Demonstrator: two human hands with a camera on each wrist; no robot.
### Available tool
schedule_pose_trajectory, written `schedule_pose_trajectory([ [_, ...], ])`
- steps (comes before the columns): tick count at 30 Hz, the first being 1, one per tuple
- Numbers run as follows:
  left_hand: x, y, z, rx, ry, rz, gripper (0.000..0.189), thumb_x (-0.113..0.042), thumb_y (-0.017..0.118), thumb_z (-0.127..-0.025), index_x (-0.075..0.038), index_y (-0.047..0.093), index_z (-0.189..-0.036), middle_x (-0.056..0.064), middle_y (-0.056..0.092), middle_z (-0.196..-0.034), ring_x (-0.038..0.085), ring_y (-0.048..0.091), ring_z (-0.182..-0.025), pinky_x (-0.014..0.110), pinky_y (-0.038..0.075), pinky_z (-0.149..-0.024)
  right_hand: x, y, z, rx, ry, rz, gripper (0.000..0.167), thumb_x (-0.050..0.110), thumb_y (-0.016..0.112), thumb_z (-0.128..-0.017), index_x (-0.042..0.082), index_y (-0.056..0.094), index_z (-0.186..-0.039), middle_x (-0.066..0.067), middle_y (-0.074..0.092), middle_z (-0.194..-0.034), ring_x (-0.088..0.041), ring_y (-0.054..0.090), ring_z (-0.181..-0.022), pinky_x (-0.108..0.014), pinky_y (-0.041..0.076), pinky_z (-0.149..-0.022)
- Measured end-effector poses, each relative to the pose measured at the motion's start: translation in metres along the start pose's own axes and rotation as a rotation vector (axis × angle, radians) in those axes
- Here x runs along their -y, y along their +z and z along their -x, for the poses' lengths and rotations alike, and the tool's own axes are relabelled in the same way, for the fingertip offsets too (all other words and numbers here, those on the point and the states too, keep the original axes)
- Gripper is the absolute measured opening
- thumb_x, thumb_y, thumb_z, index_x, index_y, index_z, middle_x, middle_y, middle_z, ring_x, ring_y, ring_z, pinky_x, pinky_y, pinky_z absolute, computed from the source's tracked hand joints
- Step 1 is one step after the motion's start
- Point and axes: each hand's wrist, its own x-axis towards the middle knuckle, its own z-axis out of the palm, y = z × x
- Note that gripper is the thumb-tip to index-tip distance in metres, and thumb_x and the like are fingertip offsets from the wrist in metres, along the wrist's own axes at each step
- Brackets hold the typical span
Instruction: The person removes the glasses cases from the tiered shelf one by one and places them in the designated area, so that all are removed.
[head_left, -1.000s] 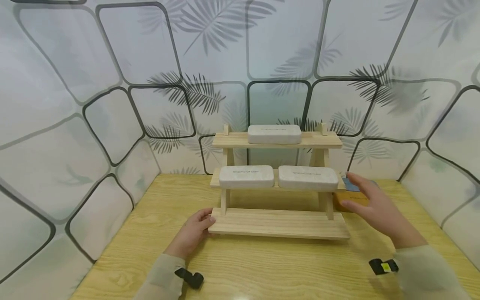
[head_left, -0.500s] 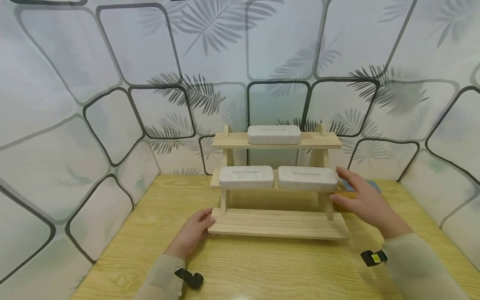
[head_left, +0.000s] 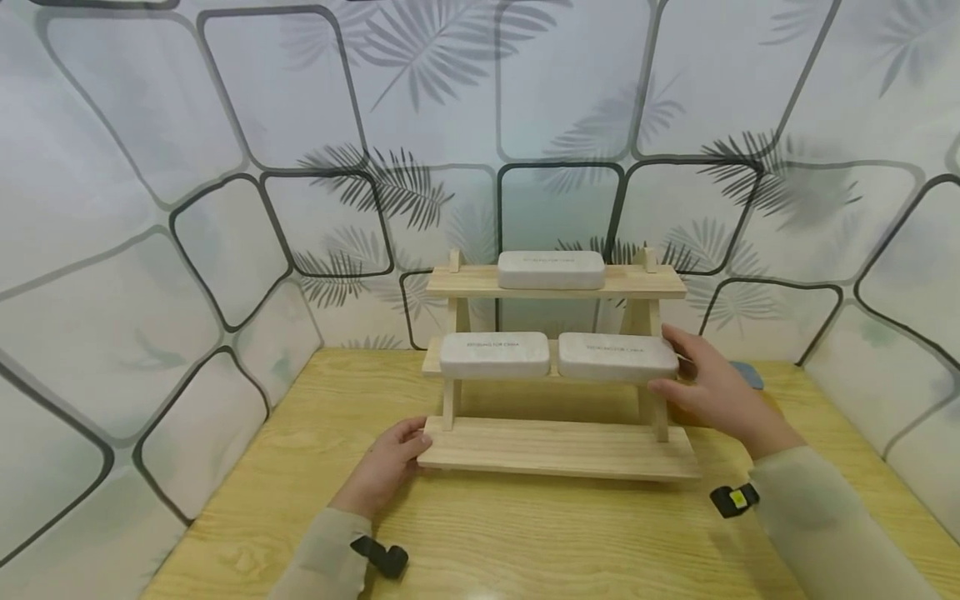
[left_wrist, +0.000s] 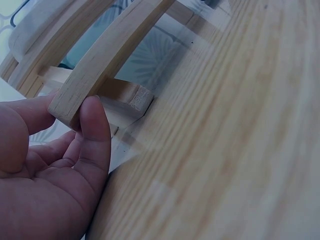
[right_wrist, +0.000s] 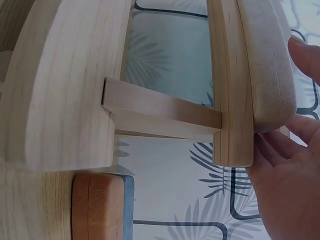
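Note:
A three-tier wooden display stand stands on the table. My left hand pinches the left end of its bottom board, with thumb and fingers on either face in the left wrist view. Two white glasses cases lie side by side on the middle tier, the left case and the right case. A third white case sits on the top tier. Around the right end of the right case is my right hand, its fingers touching that end and spread rather than closed on it.
Behind the right hand, an orange-brown case with a blue top lies on the table beside the stand. The wood-grain table runs up to patterned walls at the back and both sides.
My right hand has moved left, from over the orange-brown case to the right end of the right white case. The left hand and the stand stay where they were.

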Motion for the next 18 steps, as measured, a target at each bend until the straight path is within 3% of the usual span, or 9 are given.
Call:
schedule_pose_trajectory([
  [6, 0.001, 0.0, -0.001, -0.004, -0.004, 0.0, 0.054, -0.019, 0.056, -0.106, 0.003, 0.037, -0.151, 0.022, 0.052, -0.133, 0.029, 0.058, -0.117, 0.035, 0.053, -0.09, -0.003, 0.003, -0.009, -0.001, 0.019, 0.057, 0.093, 0.028, 0.075, -0.095, -0.004, 0.016, -0.16, -0.034, 0.028, -0.153, -0.047, 0.045, -0.128, -0.059, 0.04, -0.101],
  [18, 0.002, -0.001, -0.002, -0.001, -0.003, -0.003, 0.053, -0.019, 0.056, -0.106, 0.004, 0.038, -0.151, 0.022, 0.054, -0.133, 0.029, 0.059, -0.116, 0.035, 0.052, -0.09, -0.005, 0.008, -0.018, -0.031, 0.071, 0.153, 0.095, 0.044, 0.076, -0.092, -0.003, 0.026, -0.158, -0.032, 0.033, -0.151, -0.048, 0.036, -0.133, -0.066, 0.031, -0.105],
])
